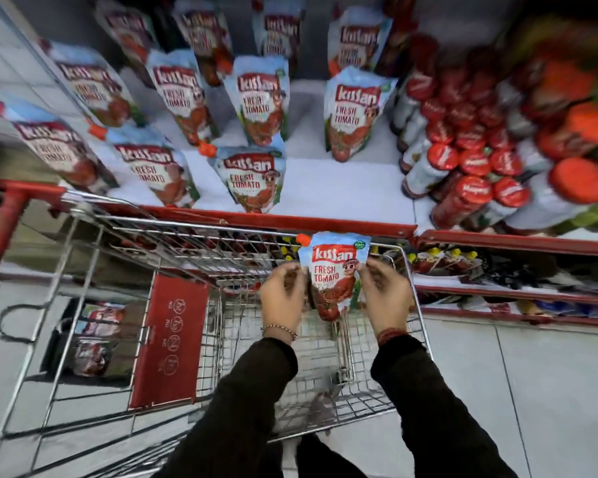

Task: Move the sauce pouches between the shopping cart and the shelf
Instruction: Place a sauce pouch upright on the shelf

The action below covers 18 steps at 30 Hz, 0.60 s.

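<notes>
I hold one tomato sauce pouch [330, 274] upright over the wire shopping cart [94, 257], just below the shelf's red front edge. My left hand [283, 294] grips its left side and my right hand [385, 294] grips its right side. The pouch is pale blue with a red label and an orange cap at its top left. Several matching pouches [252, 177] stand in rows on the white shelf [342, 191] above, leaving a bare patch at the front right. More pouches [97, 336] lie in the cart's left part.
Red-capped ketchup bottles [463, 160] crowd the shelf's right side. A red child-seat flap [170, 339] divides the cart. A lower shelf [497, 291] with other goods runs to the right of the cart. Grey floor tiles lie below.
</notes>
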Available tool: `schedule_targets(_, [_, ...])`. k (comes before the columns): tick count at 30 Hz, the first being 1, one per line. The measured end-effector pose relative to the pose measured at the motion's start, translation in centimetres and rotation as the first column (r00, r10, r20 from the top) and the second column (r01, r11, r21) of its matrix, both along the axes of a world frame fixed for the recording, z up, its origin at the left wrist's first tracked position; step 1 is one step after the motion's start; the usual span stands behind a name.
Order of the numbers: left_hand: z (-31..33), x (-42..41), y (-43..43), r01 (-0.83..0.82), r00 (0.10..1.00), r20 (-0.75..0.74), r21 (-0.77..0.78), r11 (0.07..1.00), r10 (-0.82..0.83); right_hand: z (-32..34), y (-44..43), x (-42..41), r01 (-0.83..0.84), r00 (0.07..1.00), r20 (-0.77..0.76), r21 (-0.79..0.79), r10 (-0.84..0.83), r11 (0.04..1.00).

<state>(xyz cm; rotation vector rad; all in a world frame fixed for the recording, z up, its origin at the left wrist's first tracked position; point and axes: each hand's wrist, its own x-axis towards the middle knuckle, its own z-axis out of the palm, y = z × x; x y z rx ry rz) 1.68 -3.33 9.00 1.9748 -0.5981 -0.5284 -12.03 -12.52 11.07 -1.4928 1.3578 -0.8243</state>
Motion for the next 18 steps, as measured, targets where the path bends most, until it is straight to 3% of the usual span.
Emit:
schedule_targets(3, [3.4, 0.1, -0.6, 0.018, 1.0, 0.016, -0.116, 0.993, -0.016, 3.5, -0.6, -0.1, 0.048, 0.994, 0.102, -0.048, -0.043, 0.998])
schedule_targets(9, [9.8, 1.2, -4.8, 0.047, 0.982, 0.189, -0.264, 0.963, 0.004, 9.4, -3.7, 0.8, 0.111, 0.962, 0.263, -0.158, -0.066, 0.981])
schedule_targets(13, [12.0, 2.1, -8.3, 0.025, 0.981, 0.19, -0.315, 0.949, 0.037, 11.7, -7.0, 1.9, 0.081, 0.973, 0.227, -0.193, -0.036, 0.978])
schedule_targets(18, [11.8, 3.4, -11.5, -0.032, 0.977, 0.198, -0.261, 0.965, 0.085, 11.3, -10.7, 3.2, -0.013, 0.986, 0.161, -0.135, 0.035, 0.991])
